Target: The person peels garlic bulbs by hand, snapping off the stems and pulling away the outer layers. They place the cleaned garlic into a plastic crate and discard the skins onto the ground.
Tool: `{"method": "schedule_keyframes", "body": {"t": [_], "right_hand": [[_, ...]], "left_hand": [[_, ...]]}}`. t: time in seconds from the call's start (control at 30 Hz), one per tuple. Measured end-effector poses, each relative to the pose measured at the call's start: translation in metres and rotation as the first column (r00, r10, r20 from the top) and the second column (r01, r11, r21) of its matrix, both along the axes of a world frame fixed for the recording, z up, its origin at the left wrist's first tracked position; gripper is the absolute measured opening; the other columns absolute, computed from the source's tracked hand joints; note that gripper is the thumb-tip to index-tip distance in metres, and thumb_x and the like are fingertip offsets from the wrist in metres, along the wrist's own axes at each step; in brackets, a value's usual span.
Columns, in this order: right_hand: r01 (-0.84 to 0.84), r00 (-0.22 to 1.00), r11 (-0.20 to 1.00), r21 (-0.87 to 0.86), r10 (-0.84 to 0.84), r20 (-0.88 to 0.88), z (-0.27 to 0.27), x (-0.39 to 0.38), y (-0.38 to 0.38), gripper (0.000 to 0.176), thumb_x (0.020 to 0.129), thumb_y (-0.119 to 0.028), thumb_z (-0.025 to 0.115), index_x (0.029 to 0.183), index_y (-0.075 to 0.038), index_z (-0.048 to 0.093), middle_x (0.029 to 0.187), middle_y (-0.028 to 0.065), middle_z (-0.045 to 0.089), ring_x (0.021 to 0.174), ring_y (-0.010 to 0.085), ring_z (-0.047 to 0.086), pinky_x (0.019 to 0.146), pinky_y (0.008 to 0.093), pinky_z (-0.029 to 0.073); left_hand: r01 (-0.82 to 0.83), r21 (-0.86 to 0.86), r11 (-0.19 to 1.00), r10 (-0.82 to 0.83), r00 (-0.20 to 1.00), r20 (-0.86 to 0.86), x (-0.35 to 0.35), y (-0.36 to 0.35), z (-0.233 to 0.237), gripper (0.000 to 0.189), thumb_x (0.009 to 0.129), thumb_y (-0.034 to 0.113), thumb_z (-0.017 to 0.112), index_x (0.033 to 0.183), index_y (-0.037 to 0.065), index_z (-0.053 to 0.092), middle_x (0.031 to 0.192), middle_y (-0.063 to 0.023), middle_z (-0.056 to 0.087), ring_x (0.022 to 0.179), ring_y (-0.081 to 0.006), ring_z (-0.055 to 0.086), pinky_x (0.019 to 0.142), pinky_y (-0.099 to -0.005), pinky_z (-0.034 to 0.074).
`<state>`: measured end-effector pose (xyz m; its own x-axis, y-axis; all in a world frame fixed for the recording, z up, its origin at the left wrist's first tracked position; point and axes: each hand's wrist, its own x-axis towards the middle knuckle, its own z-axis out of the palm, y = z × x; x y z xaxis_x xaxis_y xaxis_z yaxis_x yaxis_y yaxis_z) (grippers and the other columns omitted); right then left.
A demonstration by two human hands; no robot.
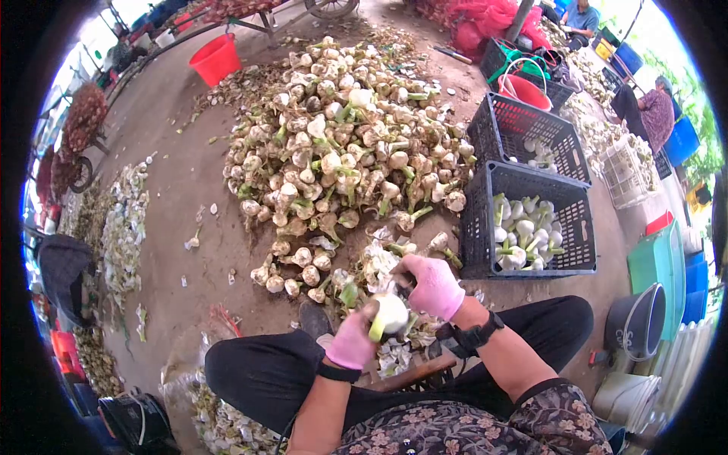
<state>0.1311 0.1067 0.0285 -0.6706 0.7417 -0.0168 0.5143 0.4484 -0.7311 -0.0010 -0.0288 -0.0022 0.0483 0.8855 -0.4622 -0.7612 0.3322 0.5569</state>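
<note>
A white garlic bulb (391, 313), smooth and round with a short green stem tilted back toward the person, sits in the fingers of the left hand (354, 340), while the right hand (432, 287) grips a small dark item (406, 285) — too small to make out — just beside it. Unpeeled bulbs (334, 163), soil-stained and brownish with some green stems, lie heaped every which way on the ground; clean white bulbs (525, 230) with pale green stems lie jumbled inside the nearer black crate (547, 271).
</note>
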Motion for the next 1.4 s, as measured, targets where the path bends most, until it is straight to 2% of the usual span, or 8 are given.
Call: {"method": "schedule_keyframes", "body": {"t": [0.13, 0.27, 0.37, 0.63, 0.83, 0.93, 1.13, 1.4], "right_hand": [[-0.028, 0.956, 0.999, -0.039, 0.038, 0.292, -0.047, 0.011, 0.019, 0.024, 0.068, -0.004, 0.057, 0.092, -0.004, 0.063, 0.086, 0.0186, 0.064, 0.083, 0.0375, 0.061, 0.070, 0.0403, 0.049], [-0.169, 0.985, 0.972, -0.161, 0.171, 0.003, -0.042, 0.025, 0.003, 0.033, 0.072, 0.002, 0.055, 0.103, -0.005, 0.066, 0.093, 0.0194, 0.065, 0.091, 0.0310, 0.062, 0.082, 0.0362, 0.048], [-0.091, 0.948, 0.800, -0.593, -0.112, -0.297, 0.005, 0.022, -0.001, 0.045, 0.069, 0.018, 0.051, 0.107, -0.002, 0.065, 0.108, 0.0085, 0.063, 0.100, 0.0161, 0.059, 0.089, 0.0267, 0.046], [-0.121, 0.992, 0.991, 0.055, 0.123, -0.039, 0.025, 0.016, -0.018, 0.030, 0.070, -0.001, 0.056, 0.098, -0.009, 0.065, 0.087, 0.0119, 0.060, 0.081, 0.0341, 0.060, 0.070, 0.0388, 0.049], [-0.106, 0.993, 0.994, -0.023, 0.104, -0.059, 0.021, 0.013, -0.012, 0.034, 0.062, 0.006, 0.057, 0.093, -0.006, 0.066, 0.083, 0.0128, 0.062, 0.077, 0.0303, 0.062, 0.069, 0.0340, 0.050], [-0.182, 0.950, 0.893, -0.411, 0.052, -0.308, 0.019, 0.023, 0.000, 0.041, 0.062, 0.008, 0.055, 0.100, -0.005, 0.066, 0.081, 0.0117, 0.062, 0.077, 0.0276, 0.061, 0.074, 0.0308, 0.049], [-0.141, 0.980, 0.990, -0.031, 0.135, -0.148, 0.018, 0.021, -0.008, 0.045, 0.058, 0.008, 0.057, 0.100, -0.006, 0.067, 0.082, 0.0115, 0.063, 0.082, 0.0272, 0.062, 0.076, 0.0327, 0.049], [-0.170, 0.985, 0.984, -0.046, 0.168, -0.039, 0.023, 0.018, -0.005, 0.022, 0.068, -0.005, 0.061, 0.090, -0.004, 0.064, 0.082, 0.0157, 0.064, 0.079, 0.0340, 0.062, 0.070, 0.0390, 0.050]], "left_hand": [[0.112, 0.134, 0.985, -0.133, 0.978, 0.159, 0.006, -0.010, -0.009, 0.053, 0.091, 0.038, 0.054, 0.126, -0.001, 0.047, 0.117, -0.0101, 0.058, 0.107, -0.0174, 0.056, 0.092, -0.0294, 0.044], [-0.085, 0.159, 0.984, 0.060, 0.985, 0.160, 0.003, -0.004, -0.008, 0.066, 0.085, 0.046, 0.062, 0.127, -0.002, 0.045, 0.118, -0.0099, 0.056, 0.109, -0.0184, 0.055, 0.094, -0.0300, 0.044], [-0.143, 0.105, 0.984, 0.138, 0.989, 0.046, 0.003, 0.003, -0.002, 0.071, 0.081, 0.041, 0.068, 0.128, -0.003, 0.039, 0.119, -0.0118, 0.055, 0.108, -0.0213, 0.056, 0.095, -0.0330, 0.045], [-0.150, 0.055, 0.987, 0.154, 0.986, -0.058, 0.005, 0.005, -0.007, 0.066, 0.080, 0.035, 0.071, 0.126, -0.002, 0.041, 0.114, -0.0111, 0.056, 0.104, -0.0212, 0.057, 0.090, -0.0335, 0.047], [-0.140, -0.039, 0.989, 0.140, 0.990, -0.016, 0.004, 0.004, -0.011, 0.066, 0.081, 0.037, 0.070, 0.125, -0.002, 0.041, 0.113, -0.0115, 0.057, 0.103, -0.0200, 0.058, 0.089, -0.0317, 0.047], [-0.099, 0.041, 0.994, 0.102, 0.991, -0.082, 0.003, 0.007, 0.004, 0.067, 0.080, 0.039, 0.070, 0.124, -0.003, 0.042, 0.113, -0.0113, 0.057, 0.103, -0.0201, 0.058, 0.091, -0.0315, 0.047], [-0.149, 0.068, 0.987, 0.151, 0.988, -0.036, 0.006, 0.009, -0.006, 0.061, 0.083, 0.036, 0.068, 0.123, -0.002, 0.043, 0.109, -0.0090, 0.058, 0.101, -0.0176, 0.058, 0.089, -0.0293, 0.046], [-0.022, 0.028, 0.999, 0.025, 0.996, -0.081, 0.002, 0.007, -0.002, 0.066, 0.081, 0.040, 0.068, 0.125, -0.002, 0.042, 0.108, -0.0082, 0.059, 0.096, -0.0171, 0.060, 0.082, -0.0271, 0.050]]}}
